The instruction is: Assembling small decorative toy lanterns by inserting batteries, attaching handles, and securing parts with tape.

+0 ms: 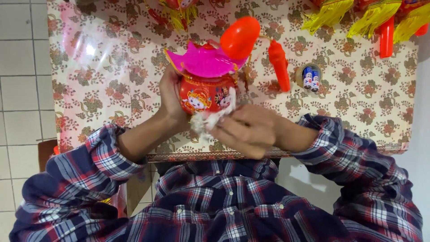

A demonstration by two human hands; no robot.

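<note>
Nearest us, our right hand (251, 130) clenches a white cloth (210, 118) against the red lantern (204, 94), held just above the tabletop's (98, 80) near edge. Our left hand (170, 96) grips the lantern's side under its pink top (204, 62). We judge small, gentle wipes best, keeping that grip firm. Farther back lie a red handle (278, 65) and two batteries (311, 78).

I see a glossy plastic lantern (204, 94) with a shiny pink top — my right hand (248, 130) presses a soft, crumpled white cloth (210, 117) to it. The bench (103, 67) wears a shiny, flowered plastic cover.
</note>
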